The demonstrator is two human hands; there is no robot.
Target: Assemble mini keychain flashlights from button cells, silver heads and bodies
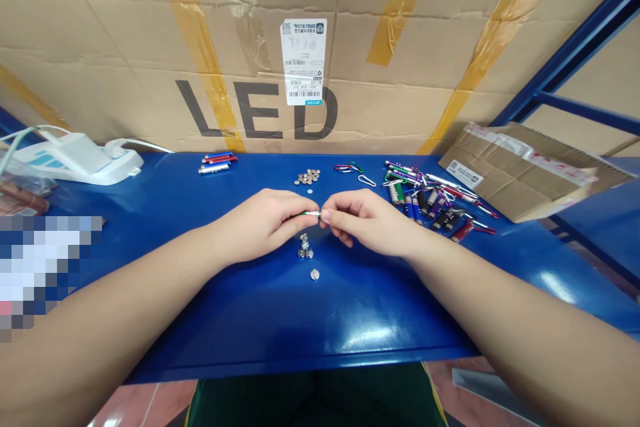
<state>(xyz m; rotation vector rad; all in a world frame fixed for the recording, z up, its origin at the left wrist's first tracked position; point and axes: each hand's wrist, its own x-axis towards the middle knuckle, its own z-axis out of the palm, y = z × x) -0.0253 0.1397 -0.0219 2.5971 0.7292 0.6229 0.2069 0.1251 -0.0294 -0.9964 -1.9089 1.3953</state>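
My left hand (267, 220) is closed around a small green keychain flashlight (311, 213), whose silver end pokes out toward the right. My right hand (363, 217) pinches at that silver end with thumb and fingers. Both hands hover over the middle of the blue table (240, 320). Just below them lie a few small silver button cells and a cap (306, 250), with one more silver piece (315, 274) nearer me.
A heap of button batteries (307, 177) lies behind the hands. Several coloured mini flashlights with carabiners (430, 200) are piled at the right, beside a cardboard box (525, 170). Three flashlights (217, 163) lie at back left. A white device (80, 159) sits far left. Cardboard wall behind.
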